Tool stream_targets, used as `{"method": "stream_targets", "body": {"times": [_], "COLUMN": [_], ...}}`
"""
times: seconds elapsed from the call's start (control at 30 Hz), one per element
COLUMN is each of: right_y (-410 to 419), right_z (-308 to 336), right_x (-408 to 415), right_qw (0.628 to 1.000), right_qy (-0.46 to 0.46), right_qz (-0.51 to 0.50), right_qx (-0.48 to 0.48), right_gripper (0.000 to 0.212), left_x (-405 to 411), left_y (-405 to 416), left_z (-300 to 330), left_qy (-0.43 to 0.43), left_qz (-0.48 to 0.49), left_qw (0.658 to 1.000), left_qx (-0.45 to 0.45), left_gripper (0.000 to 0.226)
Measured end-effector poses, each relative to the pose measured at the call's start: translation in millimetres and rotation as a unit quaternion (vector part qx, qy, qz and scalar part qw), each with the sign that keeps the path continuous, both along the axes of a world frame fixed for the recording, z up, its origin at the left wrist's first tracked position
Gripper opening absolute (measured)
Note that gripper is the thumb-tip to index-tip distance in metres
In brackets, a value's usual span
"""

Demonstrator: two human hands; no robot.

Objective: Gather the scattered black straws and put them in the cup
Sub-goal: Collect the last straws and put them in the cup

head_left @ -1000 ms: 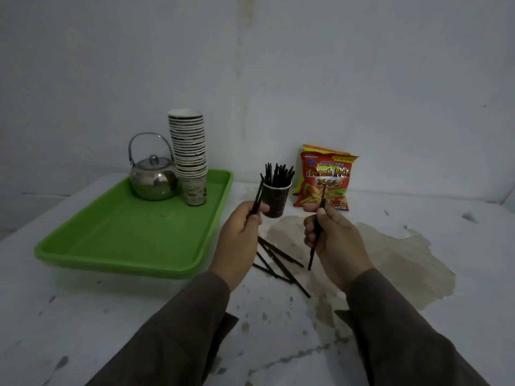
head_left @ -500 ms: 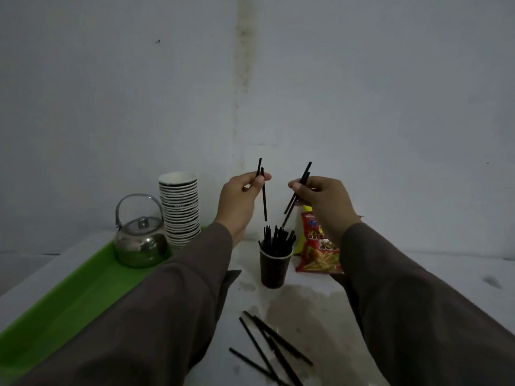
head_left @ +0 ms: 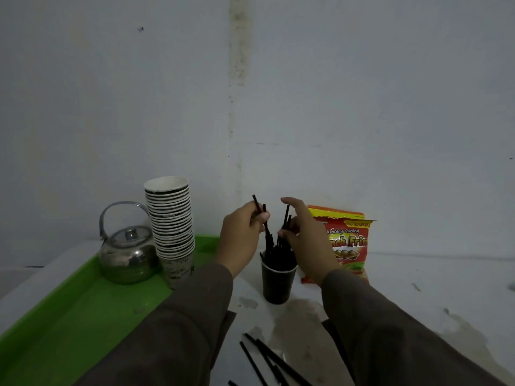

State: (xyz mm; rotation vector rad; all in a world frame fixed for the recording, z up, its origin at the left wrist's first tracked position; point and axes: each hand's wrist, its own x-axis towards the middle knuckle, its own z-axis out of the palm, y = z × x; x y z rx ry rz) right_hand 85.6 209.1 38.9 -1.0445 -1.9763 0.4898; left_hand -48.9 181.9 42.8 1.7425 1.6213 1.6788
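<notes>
**Both hands raised, side by side**

Left hand (head_left: 242, 235) — fingers curled, thumb and fingertips pinching thin black straws (head_left: 259, 211). Right hand (head_left: 305, 237) — index finger extended upward, thumb and other fingers curved around more. Both forearms sleeved, angled inward.

Hands (head_left: 242, 232) lower straws (head_left: 257, 207) into cup (head_left: 277, 282)
</notes>
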Motion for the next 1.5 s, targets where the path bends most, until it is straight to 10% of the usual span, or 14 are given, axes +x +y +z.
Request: {"method": "stream_targets", "body": {"times": [0.67, 0.97, 1.13, 1.5], "right_y": [2, -51, -105, -160], "right_z": [-20, 0, -47, -99], "right_x": [4, 34, 48, 50], "right_qw": [0.982, 0.989, 0.984, 0.994], "right_qy": [-0.181, 0.137, 0.144, -0.080], "right_qz": [-0.056, -0.060, -0.079, -0.067], "right_qx": [-0.004, -0.018, -0.074, -0.026], "right_gripper": [0.035, 0.030, 0.021, 0.021], "left_x": [8, 10, 30, 45], "left_y": [-3, -48, -115, -173], "left_z": [-25, -4, -42, -105], "left_qy": [0.296, 0.207, 0.198, 0.268], "left_qz": [0.006, 0.055, -0.016, -0.018], "left_qw": [0.954, 0.977, 0.980, 0.960], "left_qx": [-0.054, -0.020, -0.012, -0.074], "left_gripper": [0.034, 0.042, 0.028, 0.025]}}
